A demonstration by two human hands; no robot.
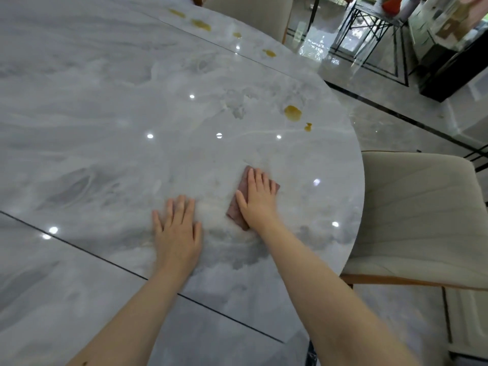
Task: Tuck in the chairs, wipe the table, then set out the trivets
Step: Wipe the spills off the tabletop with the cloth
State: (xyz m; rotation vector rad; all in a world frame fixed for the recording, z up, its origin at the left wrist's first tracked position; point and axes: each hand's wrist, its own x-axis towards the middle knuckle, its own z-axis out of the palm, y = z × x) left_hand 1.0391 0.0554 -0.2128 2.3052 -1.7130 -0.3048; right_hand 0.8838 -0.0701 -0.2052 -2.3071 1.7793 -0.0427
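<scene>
A glossy grey marble table (105,107) fills most of the view. My right hand (257,198) presses flat, fingers straight, on a folded pinkish-brown cloth (235,211) near the table's right side. My left hand (178,228) rests flat on the bare tabletop just left of the cloth. Yellow-brown spill spots lie farther out: a large one (293,113) with a small drop (308,126) beside it, and several more (201,24) toward the far edge. A beige padded chair (420,215) stands tucked against the table's right edge. No trivets are in view.
Another beige chair back (253,14) stands at the table's far side. A black metal-frame stand (369,30) and a dark cabinet (454,62) are on the shiny tiled floor at the upper right. Dark seams cross the tabletop.
</scene>
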